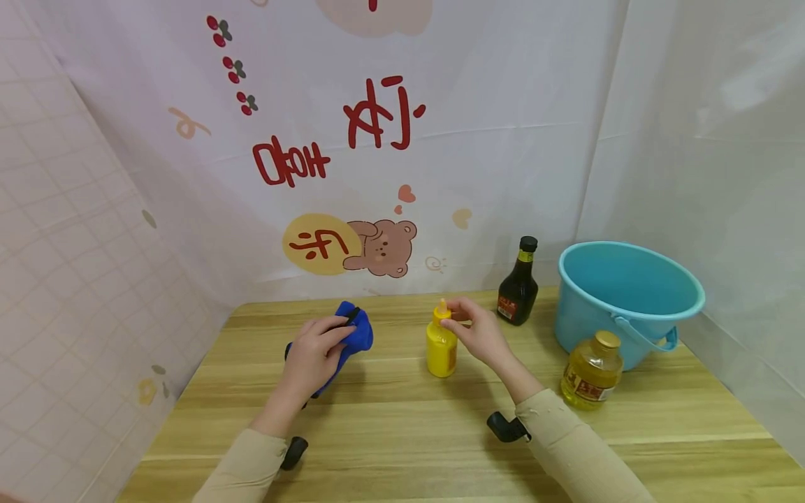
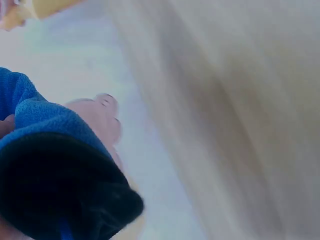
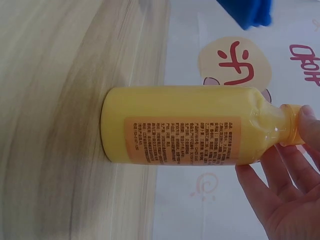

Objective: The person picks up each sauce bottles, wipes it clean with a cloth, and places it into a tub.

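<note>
My left hand (image 1: 312, 355) grips a bunched blue cloth with dark edging (image 1: 360, 332) over the left of the table. In the left wrist view the fuzzy blue cloth (image 2: 55, 117) fills the lower left, and most of the hand is hidden behind it. With thumb and fingers, my right hand (image 1: 481, 334) pinches the neck of a yellow squeeze bottle (image 1: 441, 349) with a pointed nozzle. The bottle is upright, its base at the wooden surface. A printed label shows on the yellow bottle (image 3: 180, 125) in the right wrist view, the thumb at its orange-yellow collar.
A dark sauce bottle (image 1: 518, 286) with a black cap stands behind my right hand. Farther right is a light blue bucket (image 1: 585, 307), with a small oil bottle (image 1: 592, 374) in front of it. A printed white curtain (image 1: 503, 91) backs the wooden table (image 1: 402, 433).
</note>
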A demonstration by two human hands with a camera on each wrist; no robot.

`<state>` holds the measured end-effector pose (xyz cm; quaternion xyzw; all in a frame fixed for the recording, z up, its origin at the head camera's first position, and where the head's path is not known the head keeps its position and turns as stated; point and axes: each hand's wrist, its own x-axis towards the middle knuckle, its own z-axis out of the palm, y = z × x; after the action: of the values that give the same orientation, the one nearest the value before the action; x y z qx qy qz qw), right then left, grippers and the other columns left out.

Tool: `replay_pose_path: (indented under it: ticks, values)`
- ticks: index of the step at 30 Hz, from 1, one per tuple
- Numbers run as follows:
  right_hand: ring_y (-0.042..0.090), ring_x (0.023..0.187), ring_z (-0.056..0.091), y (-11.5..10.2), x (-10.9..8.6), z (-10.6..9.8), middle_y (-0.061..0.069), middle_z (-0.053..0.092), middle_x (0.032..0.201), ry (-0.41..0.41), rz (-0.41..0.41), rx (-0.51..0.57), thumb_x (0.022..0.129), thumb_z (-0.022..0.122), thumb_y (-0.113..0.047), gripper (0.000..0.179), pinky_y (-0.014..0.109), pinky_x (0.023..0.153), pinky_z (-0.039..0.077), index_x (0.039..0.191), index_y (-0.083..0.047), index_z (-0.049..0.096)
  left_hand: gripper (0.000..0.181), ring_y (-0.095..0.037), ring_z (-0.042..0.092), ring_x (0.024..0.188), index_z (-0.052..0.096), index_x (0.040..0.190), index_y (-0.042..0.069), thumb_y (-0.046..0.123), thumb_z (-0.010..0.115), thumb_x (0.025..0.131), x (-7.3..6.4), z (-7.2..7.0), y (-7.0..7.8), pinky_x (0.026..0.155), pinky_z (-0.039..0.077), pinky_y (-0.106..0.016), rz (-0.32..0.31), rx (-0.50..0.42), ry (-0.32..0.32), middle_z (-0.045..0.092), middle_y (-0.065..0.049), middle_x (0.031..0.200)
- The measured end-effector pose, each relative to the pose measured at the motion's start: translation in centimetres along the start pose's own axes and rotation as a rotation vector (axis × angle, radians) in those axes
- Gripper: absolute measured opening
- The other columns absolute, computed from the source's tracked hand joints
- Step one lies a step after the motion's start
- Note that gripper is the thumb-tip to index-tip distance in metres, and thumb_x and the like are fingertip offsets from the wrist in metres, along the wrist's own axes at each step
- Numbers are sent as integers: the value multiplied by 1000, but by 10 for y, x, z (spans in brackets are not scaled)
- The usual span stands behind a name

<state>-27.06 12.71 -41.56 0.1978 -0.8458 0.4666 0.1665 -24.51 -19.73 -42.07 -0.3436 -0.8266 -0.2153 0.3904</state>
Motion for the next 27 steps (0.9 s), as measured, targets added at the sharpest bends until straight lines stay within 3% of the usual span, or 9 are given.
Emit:
replay_pose_path:
  ticks: [7,14,27]
  values:
    - [30,96,69,0,0,1,13,71,107,5,-7,-5,90,73,-10,24,44,80,58,112,-4,66,32,-33,64,103,78,104,7,-10,75,78,26,10,25,88,51,-48,-9,-128,55,70,-12,111]
    - [30,96,69,-2,-1,1,14,70,108,4,0,-2,90,72,-8,25,44,79,58,114,-2,66,34,-31,63,106,78,107,10,-9,75,79,46,23,43,89,51,-46,-14,-175,82,70,-9,115]
    - [31,97,69,-1,-1,1,14,70,109,-1,-2,15,92,70,-6,23,46,78,58,114,-4,65,36,-30,62,107,78,110,13,-6,77,80,54,58,59,89,54,-43,-36,-227,24,69,-7,118]
